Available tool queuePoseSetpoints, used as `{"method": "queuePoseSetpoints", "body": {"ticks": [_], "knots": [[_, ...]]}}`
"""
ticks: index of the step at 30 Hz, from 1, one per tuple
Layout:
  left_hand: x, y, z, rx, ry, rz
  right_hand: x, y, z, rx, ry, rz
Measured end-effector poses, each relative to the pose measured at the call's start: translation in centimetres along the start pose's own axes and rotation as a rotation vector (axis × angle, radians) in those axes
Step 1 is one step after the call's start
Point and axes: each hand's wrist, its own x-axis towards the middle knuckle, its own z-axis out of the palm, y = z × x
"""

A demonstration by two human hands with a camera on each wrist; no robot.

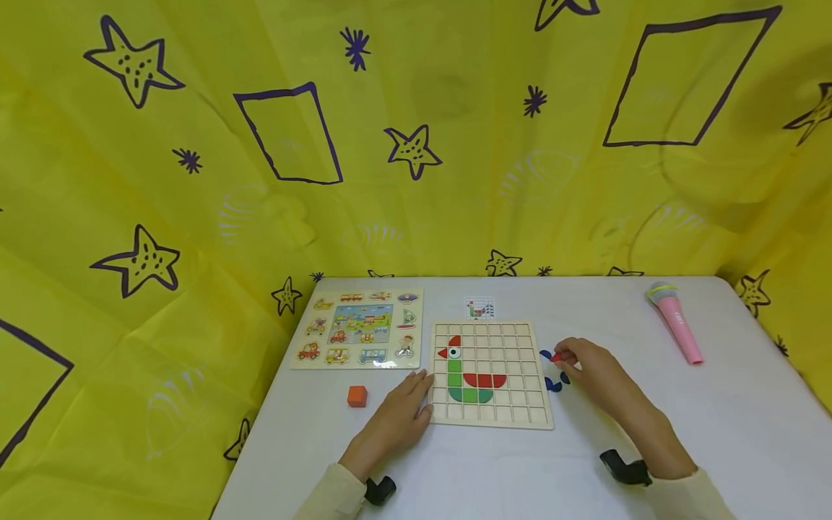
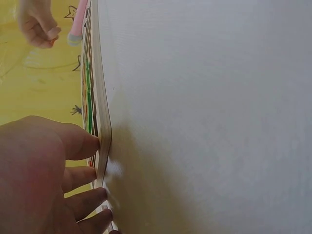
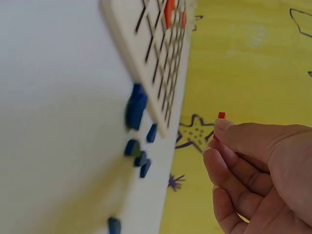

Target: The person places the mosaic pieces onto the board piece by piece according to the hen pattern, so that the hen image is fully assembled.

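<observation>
A wooden grid board (image 1: 520, 404) lies mid-table, with a bird pattern of green tiles (image 1: 454, 379), red tiles (image 1: 485, 380) and a white eye tile (image 1: 453, 352) on its left half. My left hand (image 1: 398, 415) rests against the board's left edge; in the left wrist view, extended fingertips (image 2: 90, 145) touch the rim. Just off the right edge, my right hand (image 1: 594, 372) pinches a small red tile (image 3: 222, 115) between thumb and finger, mostly covered by them. Several blue tiles (image 1: 554, 386) lie below that hand, beside the board.
Behind the board is a small picture card (image 1: 479, 308) showing a bird on a grid. A vehicle puzzle board (image 1: 412, 354) lies at the back left, with an orange cube (image 1: 357, 396) in front. The pink microphone (image 1: 679, 328) lies at the right. A yellow curtain (image 1: 455, 209) borders the table.
</observation>
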Motion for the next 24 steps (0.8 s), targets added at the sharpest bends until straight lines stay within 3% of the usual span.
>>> {"method": "queuePoseSetpoints", "body": {"ticks": [13,17,24], "knots": [[0.1,0.2,0.0,-0.008,-0.004,0.001,-0.6,-4.9,2.4,0.046,-0.096,0.029],[0.1,0.3,0.0,-0.014,-0.008,0.009,-1.4,-4.1,2.5,0.016,-0.112,0.096],[0.0,0.2,0.0,0.008,0.0,0.002,-2.8,-0.2,1.3,-0.093,-0.082,0.225]]}}
